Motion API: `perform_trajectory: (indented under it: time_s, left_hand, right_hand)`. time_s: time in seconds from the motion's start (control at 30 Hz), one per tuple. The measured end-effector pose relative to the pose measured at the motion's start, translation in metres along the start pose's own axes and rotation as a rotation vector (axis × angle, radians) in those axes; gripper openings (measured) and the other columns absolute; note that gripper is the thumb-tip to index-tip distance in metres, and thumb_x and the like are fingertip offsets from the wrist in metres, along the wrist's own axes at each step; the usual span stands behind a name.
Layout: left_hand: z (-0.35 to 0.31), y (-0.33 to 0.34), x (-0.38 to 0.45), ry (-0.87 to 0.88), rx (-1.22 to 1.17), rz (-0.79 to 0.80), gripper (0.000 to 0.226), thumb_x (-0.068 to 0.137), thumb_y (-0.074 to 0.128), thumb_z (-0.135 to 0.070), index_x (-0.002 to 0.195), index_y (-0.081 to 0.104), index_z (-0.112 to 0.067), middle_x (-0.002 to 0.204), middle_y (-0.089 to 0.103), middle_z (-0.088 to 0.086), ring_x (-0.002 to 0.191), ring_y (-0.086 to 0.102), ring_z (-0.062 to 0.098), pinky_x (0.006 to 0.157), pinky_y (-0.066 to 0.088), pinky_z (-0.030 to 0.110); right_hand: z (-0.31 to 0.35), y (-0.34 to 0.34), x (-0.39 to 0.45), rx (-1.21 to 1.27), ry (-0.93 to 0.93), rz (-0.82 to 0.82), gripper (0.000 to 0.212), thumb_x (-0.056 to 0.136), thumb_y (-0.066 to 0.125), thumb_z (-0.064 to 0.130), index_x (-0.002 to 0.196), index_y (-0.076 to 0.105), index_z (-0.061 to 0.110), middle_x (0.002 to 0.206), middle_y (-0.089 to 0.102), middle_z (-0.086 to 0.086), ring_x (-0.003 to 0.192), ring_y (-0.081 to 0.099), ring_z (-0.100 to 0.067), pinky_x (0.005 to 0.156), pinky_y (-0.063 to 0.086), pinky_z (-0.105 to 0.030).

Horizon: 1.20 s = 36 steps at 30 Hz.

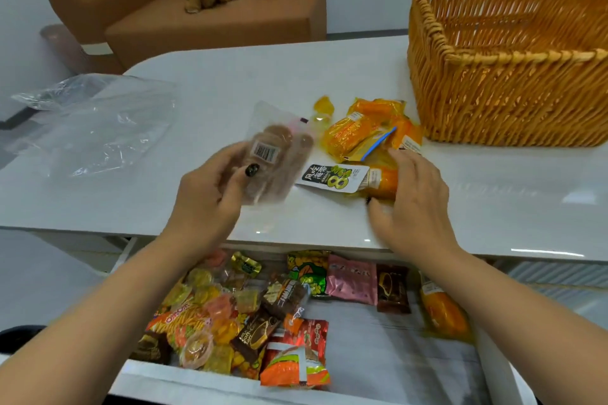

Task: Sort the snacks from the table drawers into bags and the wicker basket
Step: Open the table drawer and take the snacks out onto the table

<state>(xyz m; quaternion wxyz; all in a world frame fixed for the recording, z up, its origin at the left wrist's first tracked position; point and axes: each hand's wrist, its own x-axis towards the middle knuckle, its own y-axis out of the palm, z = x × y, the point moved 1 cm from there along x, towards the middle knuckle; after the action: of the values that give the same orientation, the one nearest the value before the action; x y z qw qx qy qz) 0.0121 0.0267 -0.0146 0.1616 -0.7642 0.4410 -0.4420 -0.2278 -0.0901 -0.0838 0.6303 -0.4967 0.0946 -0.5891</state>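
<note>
- Left-hand fingers (230, 158) are curled round a clear vacuum pack of brown sausage slices with a barcode sticker (274, 154), thumb pressed over its front, holding it up off the glossy white desk (204, 89).
- Right-hand fingers (404, 159) are spread and relaxed, palm down, resting on the pile of orange and yellow wrapped snacks (365, 131); I can't tell whether they grip anything.
- Just left of those right fingers lies a white sachet with black and green print (332, 177), flat on the desk.
- Beyond the right fingers, just past the pile, stands the big orange wicker basket (506, 99); its visible inside shows no snacks.
- Well left of the left fingers lies a crumpled clear plastic bag (95, 122), mouth unclear.
- Below both wrists the open white drawer (394, 355) holds plenty of mixed packets, so my judgement is the sort is in its early stages.
- Doing it well: decide where the sausage pack belongs first, keep that thumb firm on the slippery film, and if it goes in the bag, free the right hand to open the mouth.
</note>
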Motion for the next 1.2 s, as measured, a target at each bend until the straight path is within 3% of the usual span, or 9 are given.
perform_trajectory:
  time_s: [0.13, 0.27, 0.33, 0.43, 0.57, 0.7, 0.83, 1.07, 1.2]
  left_hand:
    - [0.015, 0.020, 0.022, 0.182, 0.216, -0.128, 0.033, 0.089, 0.059, 0.002, 0.122, 0.060, 0.001, 0.114, 0.062, 0.001, 0.101, 0.056, 0.011, 0.091, 0.039, 0.005]
    - [0.038, 0.063, 0.013, 0.028, 0.190, 0.117, 0.042, 0.088, 0.063, -0.002, 0.129, 0.060, -0.011, 0.133, 0.060, 0.009, 0.121, 0.052, 0.019, 0.104, 0.043, 0.043]
    - [0.035, 0.078, 0.016, -0.140, 0.135, 0.206, 0.048, 0.096, 0.053, -0.019, 0.143, 0.047, -0.020, 0.151, 0.041, 0.004, 0.140, 0.035, 0.022, 0.117, 0.025, 0.051]
    - [0.031, 0.096, 0.022, -0.191, 0.363, 0.358, 0.082, 0.093, 0.037, -0.061, 0.157, 0.007, -0.020, 0.165, 0.000, -0.001, 0.151, -0.007, 0.021, 0.121, -0.005, 0.048]
    - [0.033, 0.107, 0.027, -0.201, 0.497, 0.418, 0.119, 0.065, 0.021, -0.092, 0.154, -0.015, -0.021, 0.162, -0.023, 0.003, 0.146, -0.029, 0.023, 0.118, -0.014, 0.050]
    - [0.033, 0.100, 0.032, -0.243, 0.243, 0.225, 0.112, 0.066, 0.046, -0.075, 0.156, 0.008, -0.020, 0.164, -0.006, 0.007, 0.148, -0.021, 0.025, 0.119, -0.007, 0.054]
    - [0.028, 0.092, 0.029, -0.192, 0.145, 0.051, 0.092, 0.065, 0.047, -0.061, 0.145, 0.036, -0.018, 0.162, 0.015, 0.009, 0.150, -0.005, 0.029, 0.119, 0.004, 0.055]
    - [0.011, 0.084, -0.005, 0.069, 0.148, 0.087, 0.049, 0.084, 0.054, -0.029, 0.131, 0.042, -0.024, 0.150, 0.036, 0.015, 0.144, 0.022, 0.037, 0.116, 0.021, 0.053]
    - [-0.003, 0.049, -0.056, 0.189, 0.101, 0.281, 0.037, 0.092, 0.053, -0.017, 0.128, 0.056, -0.019, 0.144, 0.044, 0.002, 0.140, 0.032, 0.022, 0.112, 0.027, 0.040]
  right_hand:
    - [0.002, -0.001, 0.000, -0.026, -0.037, -0.070, 0.053, 0.066, 0.060, 0.016, 0.119, 0.057, 0.015, 0.130, 0.048, -0.015, 0.128, 0.037, -0.033, 0.101, 0.029, -0.051]
    - [0.001, 0.005, 0.000, -0.135, -0.063, -0.067, 0.054, 0.071, 0.066, 0.002, 0.121, 0.062, 0.022, 0.130, 0.048, -0.018, 0.127, 0.038, -0.037, 0.099, 0.028, -0.051]
    - [0.001, 0.005, -0.001, -0.158, -0.076, -0.077, 0.056, 0.073, 0.066, 0.004, 0.126, 0.058, 0.018, 0.129, 0.048, -0.018, 0.121, 0.041, -0.036, 0.095, 0.032, -0.049]
    - [0.004, 0.001, -0.002, -0.111, -0.100, -0.131, 0.047, 0.074, 0.070, 0.010, 0.118, 0.054, 0.008, 0.117, 0.050, -0.017, 0.105, 0.046, -0.032, 0.082, 0.039, -0.043]
    - [0.003, -0.003, -0.003, -0.137, -0.154, -0.158, 0.014, 0.077, 0.068, 0.009, 0.087, 0.058, 0.009, 0.093, 0.049, -0.013, 0.085, 0.043, -0.029, 0.068, 0.034, -0.038]
    - [0.001, 0.000, -0.002, -0.118, -0.215, -0.103, 0.006, 0.082, 0.067, 0.013, 0.082, 0.062, 0.010, 0.078, 0.050, -0.008, 0.067, 0.050, -0.030, 0.059, 0.035, -0.037]
    - [0.001, -0.001, -0.001, -0.067, -0.212, -0.107, 0.009, 0.083, 0.068, 0.013, 0.091, 0.068, 0.009, 0.081, 0.052, -0.010, 0.072, 0.052, -0.032, 0.060, 0.041, -0.038]
    - [-0.002, -0.001, -0.001, 0.011, -0.221, -0.058, 0.026, 0.084, 0.060, 0.012, 0.107, 0.071, 0.010, 0.100, 0.060, -0.014, 0.083, 0.061, -0.035, 0.066, 0.049, -0.045]
    - [0.006, -0.009, -0.012, 0.025, -0.249, -0.056, 0.035, 0.082, 0.060, 0.010, 0.116, 0.065, 0.006, 0.114, 0.058, -0.018, 0.097, 0.060, -0.038, 0.076, 0.050, -0.051]
